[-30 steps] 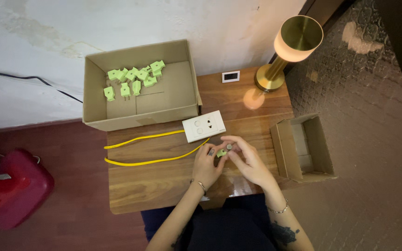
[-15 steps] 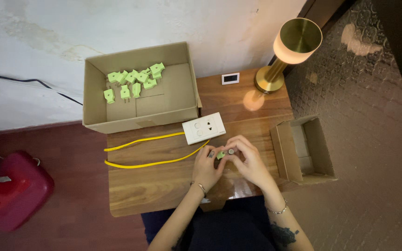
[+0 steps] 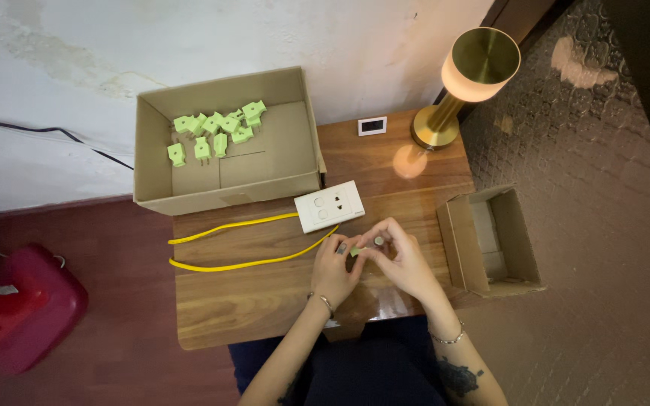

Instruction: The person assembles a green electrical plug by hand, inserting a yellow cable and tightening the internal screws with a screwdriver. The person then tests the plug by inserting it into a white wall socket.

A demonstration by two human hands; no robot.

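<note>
— Where's the light from?
— The lamp (image 3: 469, 83), upper right; it throws a warm glare spot on the table (image 3: 265, 301).
— Elsewhere?
— Dim, the frame's right edge nearly black. Centre sharp; lower corners soft.

I see a small wooden table (image 3: 265, 301) set against the wall, and I place everything by the white socket plate (image 3: 329, 206) lying near its middle. Just behind and left of the plate sits an open cardboard box (image 3: 280, 180), overhanging the table's left edge. Two yellow wires (image 3: 235, 244) run left from the plate across the wood. Behind and right of it stand a small white square device (image 3: 372, 125) and a brass lamp (image 3: 445, 113). Right of it, a smaller open carton (image 3: 466, 244) hangs over the table's edge.
</note>
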